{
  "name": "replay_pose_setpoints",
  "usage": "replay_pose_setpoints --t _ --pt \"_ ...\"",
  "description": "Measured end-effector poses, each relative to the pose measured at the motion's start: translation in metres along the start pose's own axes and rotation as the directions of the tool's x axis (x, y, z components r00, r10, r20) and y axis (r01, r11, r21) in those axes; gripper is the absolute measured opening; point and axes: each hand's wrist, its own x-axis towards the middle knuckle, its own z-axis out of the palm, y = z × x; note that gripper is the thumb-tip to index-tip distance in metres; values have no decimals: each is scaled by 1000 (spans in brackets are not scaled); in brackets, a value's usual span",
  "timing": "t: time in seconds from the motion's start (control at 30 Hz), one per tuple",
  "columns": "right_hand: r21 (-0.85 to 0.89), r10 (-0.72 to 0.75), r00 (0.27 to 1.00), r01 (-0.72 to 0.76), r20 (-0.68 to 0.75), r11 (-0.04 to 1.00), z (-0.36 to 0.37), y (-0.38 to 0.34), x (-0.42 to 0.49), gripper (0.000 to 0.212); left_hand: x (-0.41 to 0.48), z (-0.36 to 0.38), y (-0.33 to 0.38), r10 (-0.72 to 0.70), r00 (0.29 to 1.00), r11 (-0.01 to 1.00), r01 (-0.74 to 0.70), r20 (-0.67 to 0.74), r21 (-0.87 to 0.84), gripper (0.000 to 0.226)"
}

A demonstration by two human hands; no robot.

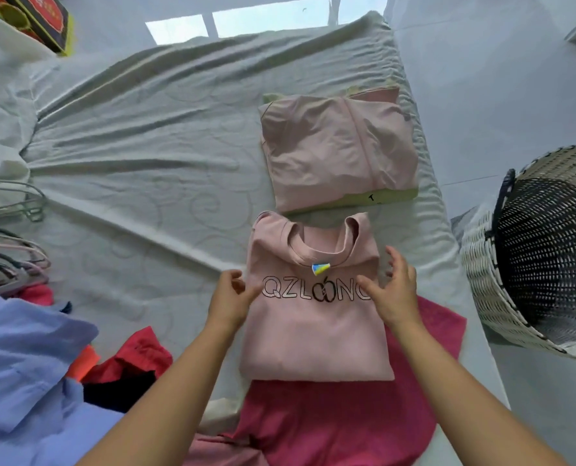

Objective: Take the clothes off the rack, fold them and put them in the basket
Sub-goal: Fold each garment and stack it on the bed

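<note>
Resting on the bed, the folded pink sweatshirt (pixel 316 317) sits between 2 open-fingered hands: left (pixel 227 299), right (pixel 395 294).

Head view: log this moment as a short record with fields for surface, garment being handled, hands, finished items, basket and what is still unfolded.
surface: bed with white sheet
garment in work: pink sweatshirt, folded, lettering up, lying on a magenta garment
left hand: at the sweatshirt's left edge, fingers curled, grip unclear
right hand: open, over the sweatshirt's right side
finished: folded pink jacket on a yellow-green piece, beyond the sweatshirt
basket: wicker, right of the bed, no clothes visible inside
unfolded: blue shirt, red garment
other: hangers at left
</note>
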Motion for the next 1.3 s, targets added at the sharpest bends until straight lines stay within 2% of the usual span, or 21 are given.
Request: replay_pose_setpoints --t 0.07,0.13,0.17,0.23,0.3,0.37,0.4,0.47,0.53,0.6,0.67,0.7,0.77,0.83,0.9,0.97,1.0,1.07,1.13,1.2,1.3 --pt "3 57 997 -57 -43 998 4 -4 12 84 5 8 4 57 998 995 -54 -30 87 72" --pt "98 109 994 -109 8 989 7 -16 29 80 23 17 12 140 981 979 -117 -135 165 83" --pt "169 125 991 -131 47 977 8 -23 36 68 32 21 19 147 977 976 -117 -156 186 80" --pt "219 123 991 -129 43 967 12 -33 50 33 47 24 36 128 983 977 -103 -129 184 53" --pt "227 116 993 -107 -29 968 13 -31 64 22 57 23 46 126 973 989 -109 -192 97 20" --pt "223 148 988 -137 -37 965 11 -26 69 19 60 18 45 93 956 994 -106 -277 -31 25" --pt "192 160 987 -151 -28 970 10 -22 68 26 60 17 40 72 958 994 -91 -279 -54 26" --pt "131 146 989 -145 1 981 9 -18 65 35 56 18 31 54 975 996 -68 -217 -55 16" --pt "167 137 988 -146 63 975 9 -19 62 34 52 20 32 62 990 992 -76 -130 -103 28" --pt "267 114 990 -132 83 954 10 -23 61 22 57 20 42 121 974 978 -150 -189 -148 31" --pt "261 23 1000 -23 2 965 11 -24 62 11 59 18 51 228 923 942 -290 -310 -172 17" --pt "247 -1 1000 5 -17 969 12 -24 64 11 59 17 53 261 910 930 -326 -324 -167 17" --pt "195 30 1000 -29 -5 980 13 -25 67 19 58 17 47 225 947 955 -261 -228 -142 31" --pt "156 87 996 -90 27 984 14 -24 70 29 55 16 38 101 989 977 -119 -106 -176 42" --pt "123 114 987 -127 109 984 12 -21 65 31 47 12 25 2 999 974 -11 -39 -228 47" --pt "98 164 971 -183 174 978 12 -10 53 33 31 10 10 -68 998 985 66 -4 -161 62" --pt "84 195 959 -216 203 973 11 -4 47 34 23 10 2 -102 995 986 104 24 -130 62" --pt "99 257 921 -297 292 950 6 -2 39 31 6 14 -10 -190 975 966 206 112 -154 46" --pt "222 300 849 -424 435 878 1 -7 33 22 -4 16 -14 -223 953 931 270 203 -247 32" --pt "349 255 814 -477 522 807 -3 -11 25 17 -11 12 -12 -176 948 908 260 264 -328 25" --pt "389 144 812 -417 566 821 -9 -8 3 34 -22 7 -10 -86 955 940 172 283 -296 24"
